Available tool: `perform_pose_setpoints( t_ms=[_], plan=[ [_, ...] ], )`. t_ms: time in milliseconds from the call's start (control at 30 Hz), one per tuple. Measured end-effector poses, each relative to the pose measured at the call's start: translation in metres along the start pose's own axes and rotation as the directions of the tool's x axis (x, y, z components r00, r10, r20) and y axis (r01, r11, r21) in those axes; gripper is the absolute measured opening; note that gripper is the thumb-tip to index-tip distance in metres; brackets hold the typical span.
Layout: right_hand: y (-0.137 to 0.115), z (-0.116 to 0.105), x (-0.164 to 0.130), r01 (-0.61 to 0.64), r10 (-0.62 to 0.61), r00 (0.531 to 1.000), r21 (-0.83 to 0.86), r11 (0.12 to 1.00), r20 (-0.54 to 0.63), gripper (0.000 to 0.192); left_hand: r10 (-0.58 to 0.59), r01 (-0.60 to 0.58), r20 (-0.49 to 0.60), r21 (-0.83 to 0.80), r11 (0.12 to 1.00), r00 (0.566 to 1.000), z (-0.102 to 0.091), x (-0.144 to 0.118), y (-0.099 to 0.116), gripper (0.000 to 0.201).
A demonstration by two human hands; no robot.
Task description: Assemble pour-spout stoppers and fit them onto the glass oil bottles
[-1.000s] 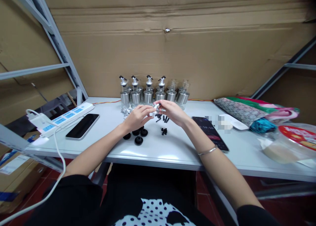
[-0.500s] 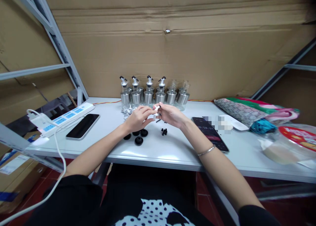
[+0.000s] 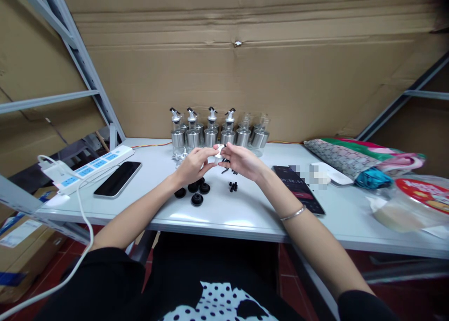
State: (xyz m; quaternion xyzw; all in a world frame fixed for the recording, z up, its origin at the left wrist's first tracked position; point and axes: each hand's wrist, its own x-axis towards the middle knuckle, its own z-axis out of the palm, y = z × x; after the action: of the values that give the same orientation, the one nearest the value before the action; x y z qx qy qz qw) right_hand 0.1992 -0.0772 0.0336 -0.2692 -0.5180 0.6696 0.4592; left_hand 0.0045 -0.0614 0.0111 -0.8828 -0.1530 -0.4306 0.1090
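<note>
Between the fingertips of both hands is a small silver-white pourer spout (image 3: 220, 151) with a dark tip. My left hand (image 3: 195, 164) pinches it from the left, and my right hand (image 3: 242, 161) grips it from the right. Several black round stoppers (image 3: 197, 199) lie near my left wrist. A cluster of tiny black pieces (image 3: 233, 187) sits below my right hand. More silver-white spout parts (image 3: 179, 158) lie behind my left hand, partly hidden by it. Glass bottles with steel sleeves (image 3: 211, 137) stand in rows at the back, several front ones topped with pourers.
At the left are a power strip (image 3: 94, 169) and a phone (image 3: 118, 180). On the right lie another phone (image 3: 305, 195), a white device (image 3: 336, 175), a patterned pouch (image 3: 333, 160) and a clear tub with red label (image 3: 414, 213). Cardboard (image 3: 224, 78) walls the back.
The spout has turned between my fingers and now stands more upright. Both hands have shifted only slightly; the bottles and loose parts stay where they were.
</note>
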Motion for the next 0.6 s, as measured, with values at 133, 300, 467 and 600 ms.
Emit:
perform_pose_setpoints(
  t_ms=[133, 300, 467, 600],
  plan=[
    [0.000, -0.002, 0.000, -0.021, 0.021, 0.999, -0.012, 1.000, 0.027, 0.026, 0.030, -0.030, 0.020, 0.013, 0.999, 0.999, 0.002, 0.000, 0.002, 0.027],
    [0.001, -0.002, 0.001, -0.033, 0.032, 0.999, 0.055, 0.998, 0.014, 0.023, 0.033, -0.033, 0.033, -0.019, 0.999, 0.999, 0.001, 0.001, 0.000, 0.033],
    [-0.001, -0.002, 0.003, -0.045, 0.056, 0.994, 0.114, 0.992, -0.095, 0.023, -0.221, 0.222, 0.104, 0.008, 0.975, 0.970, -0.017, 0.003, -0.018, 0.036],
    [-0.003, -0.003, 0.003, -0.070, 0.088, 0.990, 0.164, 0.984, -0.107, 0.029, -0.381, 0.357, 0.261, 0.137, 0.924, 0.887, -0.028, 0.000, -0.038, 0.024]
  ],
)
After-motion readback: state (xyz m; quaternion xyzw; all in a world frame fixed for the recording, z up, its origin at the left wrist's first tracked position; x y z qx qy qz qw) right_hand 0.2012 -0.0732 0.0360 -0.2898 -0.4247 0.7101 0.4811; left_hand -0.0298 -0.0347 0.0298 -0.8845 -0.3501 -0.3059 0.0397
